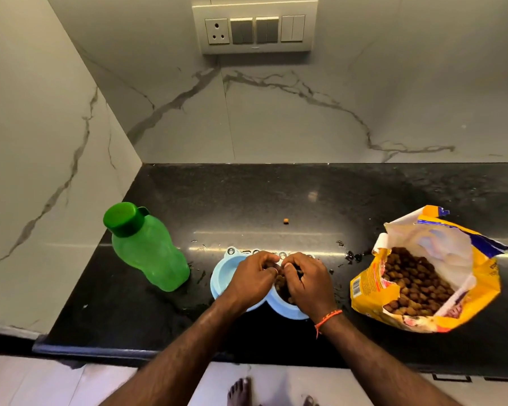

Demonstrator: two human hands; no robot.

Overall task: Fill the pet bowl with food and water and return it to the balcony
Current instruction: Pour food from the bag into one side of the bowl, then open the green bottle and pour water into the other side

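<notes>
The light blue double pet bowl sits near the front edge of the black counter. Its right well holds brown kibble, which the left hand and right hand pinch with curled fingers. Left stands a capped green bottle; right, an open yellow bag of kibble, print unreadable.

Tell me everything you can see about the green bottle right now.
The green bottle is translucent plastic with a darker green cap that appears shut. It stands upright on the black counter, left of the pale blue pet bowl and near the marble side wall. Neither hand touches it. Small wet patches lie on the counter by its base. How much water it holds cannot be told.
</notes>
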